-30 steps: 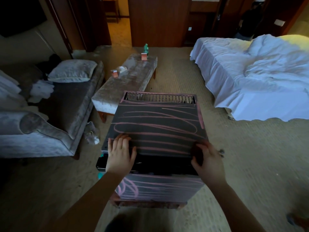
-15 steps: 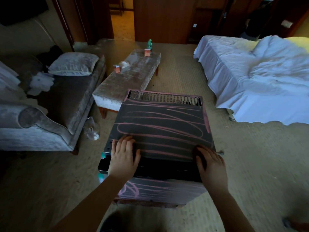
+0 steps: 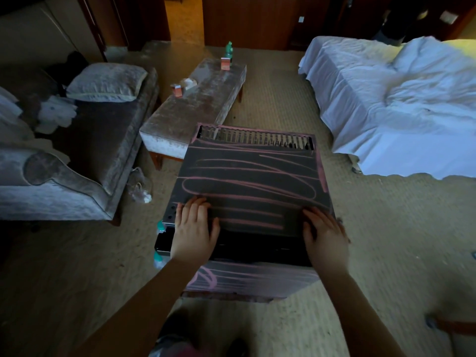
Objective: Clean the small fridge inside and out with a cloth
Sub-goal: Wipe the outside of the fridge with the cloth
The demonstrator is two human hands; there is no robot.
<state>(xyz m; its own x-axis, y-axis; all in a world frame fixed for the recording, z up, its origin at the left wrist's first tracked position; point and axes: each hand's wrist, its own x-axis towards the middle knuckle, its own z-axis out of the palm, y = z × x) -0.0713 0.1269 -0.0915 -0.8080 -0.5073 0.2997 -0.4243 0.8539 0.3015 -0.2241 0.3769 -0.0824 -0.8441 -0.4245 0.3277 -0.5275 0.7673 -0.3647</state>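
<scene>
**Two bare hands on top of a scribbled-over small fridge in a bedroom**

Seen from above, through a camera worn on the person's head. A small fridge stands on beige carpet in the middle of a dim room. It sits directly in front of the person, between an upholstered bench on the far left and a bed with white sheets on the right. Its dark top is covered with looping pink scribbles, and more pink marks show on its front face. A slotted vent grille runs along the far edge of the top.

The left hand lies flat on the near left corner of the top, fingers straight and close together, holding nothing. The right hand rests on the near right corner with its fingers spread and only slightly bent. It grips nothing that can be seen. No cloth is visible anywhere, and the light is too low to tell whether one lies under the right palm.

The hands look set to steady or shift the fridge before any wiping starts. To do this well, the person should keep both palms pressed down evenly so the box does not tip or twist on the carpet. Once a cloth is in hand, long overlapping strokes from the grille towards the near edge should lift the pink marks. One hand should brace the fridge meanwhile. The grille slots will likely need a fingertip wrapped in cloth.
</scene>
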